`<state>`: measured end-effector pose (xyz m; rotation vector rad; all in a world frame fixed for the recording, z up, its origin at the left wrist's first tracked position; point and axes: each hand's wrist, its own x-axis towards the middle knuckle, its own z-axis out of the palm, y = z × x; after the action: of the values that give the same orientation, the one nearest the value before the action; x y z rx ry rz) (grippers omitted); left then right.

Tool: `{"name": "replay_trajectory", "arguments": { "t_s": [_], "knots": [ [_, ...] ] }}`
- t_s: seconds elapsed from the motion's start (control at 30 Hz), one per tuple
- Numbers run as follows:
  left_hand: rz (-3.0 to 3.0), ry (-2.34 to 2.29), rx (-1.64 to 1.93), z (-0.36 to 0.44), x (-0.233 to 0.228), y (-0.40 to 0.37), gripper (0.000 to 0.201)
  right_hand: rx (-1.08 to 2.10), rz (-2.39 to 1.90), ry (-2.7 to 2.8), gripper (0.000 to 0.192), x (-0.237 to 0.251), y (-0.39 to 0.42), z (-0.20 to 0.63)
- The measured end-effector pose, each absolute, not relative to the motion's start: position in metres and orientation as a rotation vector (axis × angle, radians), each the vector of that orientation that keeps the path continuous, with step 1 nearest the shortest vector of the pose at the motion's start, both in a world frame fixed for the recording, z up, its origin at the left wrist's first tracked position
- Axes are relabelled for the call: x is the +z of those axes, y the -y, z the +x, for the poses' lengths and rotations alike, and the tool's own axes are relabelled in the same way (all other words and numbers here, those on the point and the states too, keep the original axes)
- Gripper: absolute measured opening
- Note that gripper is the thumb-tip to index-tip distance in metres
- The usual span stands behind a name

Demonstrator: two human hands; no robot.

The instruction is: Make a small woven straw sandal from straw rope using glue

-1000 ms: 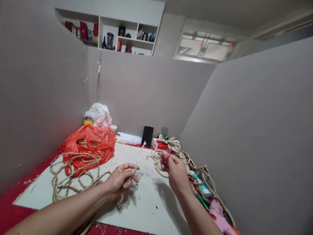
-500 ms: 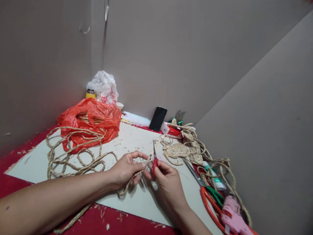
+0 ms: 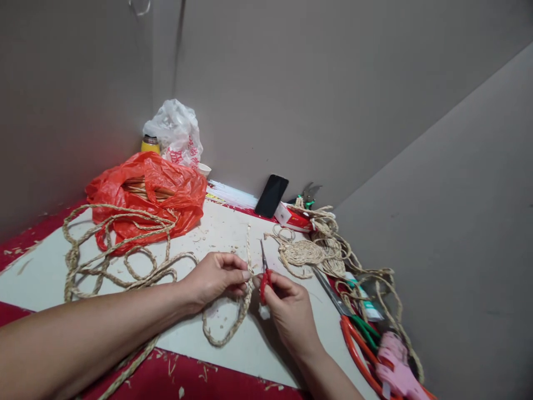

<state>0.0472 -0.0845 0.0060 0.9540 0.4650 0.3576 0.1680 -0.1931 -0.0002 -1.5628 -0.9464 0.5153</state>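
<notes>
A braided straw rope (image 3: 225,341) hangs in a loop below my left hand (image 3: 219,278), pinched between its thumb and fingers. The rope's end stands up above the fingertips. My right hand (image 3: 289,311) grips small red-handled scissors (image 3: 265,280), blades pointing up and looking closed. Its fingertips are close beside the rope at the pinch; whether they touch it I cannot tell. More of the rope lies in loose coils on the white board (image 3: 225,222) to the left, partly hidden by my left forearm.
A red plastic bag (image 3: 183,189) with straw material stands back left, near a yellow-bodied bottle (image 3: 150,145) and a white bag (image 3: 179,128). A phone (image 3: 271,195) leans at the back. Along the right lie a coiled rope piece (image 3: 303,253), large orange-handled shears (image 3: 352,344) and a pink glue gun (image 3: 393,361).
My left hand has moved its pinch on the rope, and the rope's end now stands upright. The loop below hangs wider. The view has tilted slightly downward.
</notes>
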Motion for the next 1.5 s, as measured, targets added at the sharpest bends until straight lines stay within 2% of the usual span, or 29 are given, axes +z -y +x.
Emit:
{"name": "replay_trajectory", "arguments": {
  "t_s": [0.27, 0.43, 0.6, 0.9, 1.5],
  "knots": [
    [0.904, -0.475, 0.367, 0.049, 0.007, 0.079, 0.031, 0.417, -1.635, 0.988, 0.025, -0.003, 0.197, 0.181],
    [0.870, -0.455, 0.416, 0.049, 0.010, 0.075, 0.032, 0.211, -1.786, 1.463, 0.017, -0.001, 0.199, 0.196],
    [0.869, -0.431, 0.429, 0.047, 0.012, 0.072, 0.030, 0.054, -1.938, 1.765, 0.017, 0.003, 0.201, 0.204],
    [0.824, -0.307, 0.357, 0.045, 0.011, 0.066, 0.021, 0.061, -2.018, 1.899, 0.018, 0.005, 0.201, 0.209],
    [0.791, -0.302, 0.336, 0.047, 0.008, 0.066, 0.025, 0.014, -2.015, 1.966, 0.018, 0.008, 0.200, 0.200]
  ]
}}
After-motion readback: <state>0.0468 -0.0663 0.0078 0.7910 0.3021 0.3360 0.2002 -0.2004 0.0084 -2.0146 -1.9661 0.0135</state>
